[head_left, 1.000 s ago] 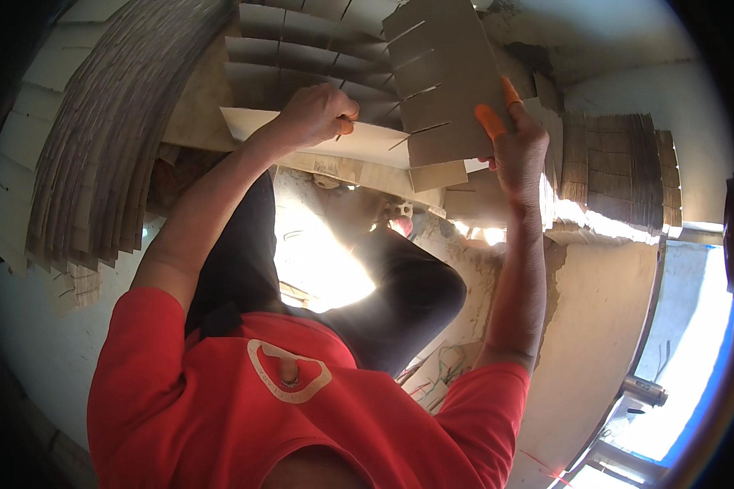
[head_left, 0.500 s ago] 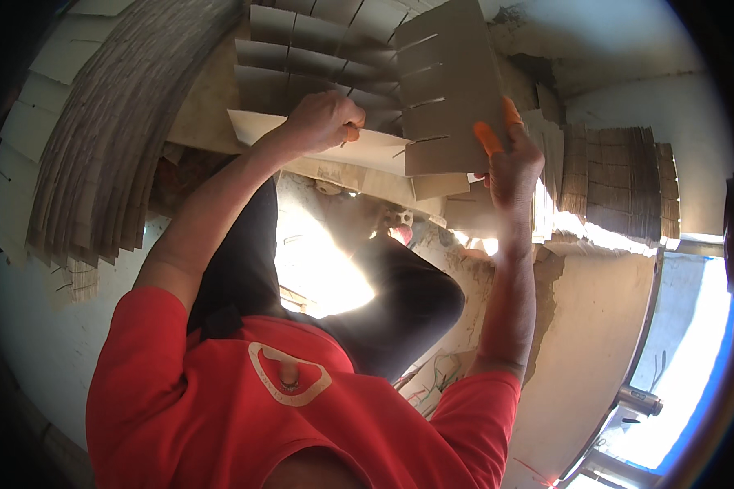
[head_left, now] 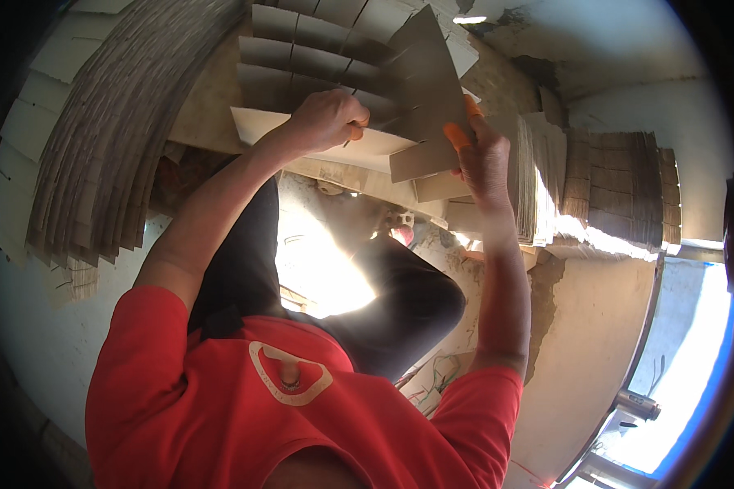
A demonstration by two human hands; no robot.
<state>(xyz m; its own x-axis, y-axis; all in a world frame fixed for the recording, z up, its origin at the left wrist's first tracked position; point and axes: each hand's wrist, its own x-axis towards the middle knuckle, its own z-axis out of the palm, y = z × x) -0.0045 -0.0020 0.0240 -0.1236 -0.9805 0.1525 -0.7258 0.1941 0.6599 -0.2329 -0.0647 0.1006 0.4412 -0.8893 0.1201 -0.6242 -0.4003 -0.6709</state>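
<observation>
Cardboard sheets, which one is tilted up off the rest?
The slotted sheet held between both hands; the other slotted sheets lie flat behind it.

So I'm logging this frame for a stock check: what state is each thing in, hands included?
Left hand: closed in a fist, on the slotted sheets.
Right hand: gripping the tilted sheet's edge, orange covers on the fingertips.
Cardboard sheet: held up, tilted.
Slotted sheets: fanned flat, overlapping.
Left stack: tall, leaning in a curve.
Right stacks: piled, on edge.

matt cardboard sheet (head_left: 428,98), rough plaster wall (head_left: 628,90)
</observation>
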